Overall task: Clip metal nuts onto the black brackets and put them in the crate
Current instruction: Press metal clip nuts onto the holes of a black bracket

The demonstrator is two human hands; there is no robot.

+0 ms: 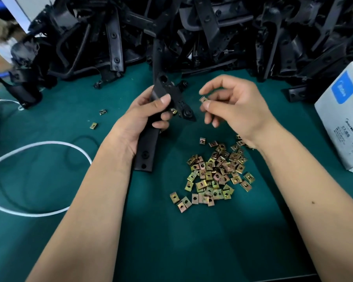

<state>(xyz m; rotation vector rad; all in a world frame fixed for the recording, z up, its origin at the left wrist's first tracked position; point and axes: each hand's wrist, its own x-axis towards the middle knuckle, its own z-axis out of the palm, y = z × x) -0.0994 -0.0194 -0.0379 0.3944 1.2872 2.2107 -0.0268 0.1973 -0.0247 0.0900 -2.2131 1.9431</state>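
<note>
Both forearms extend forward, bare. Left hand: palm up, fingers curled, thumb pressed on top (firm grip). Right hand: raised beside it, thumb and forefinger pinched together, remaining fingers loosely bent.

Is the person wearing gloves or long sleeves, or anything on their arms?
No. The left hand and right hand wear no gloves, and both forearms show no sleeves. I see no watch, ring or bracelet. The right forearm has one small dark spot.
</note>
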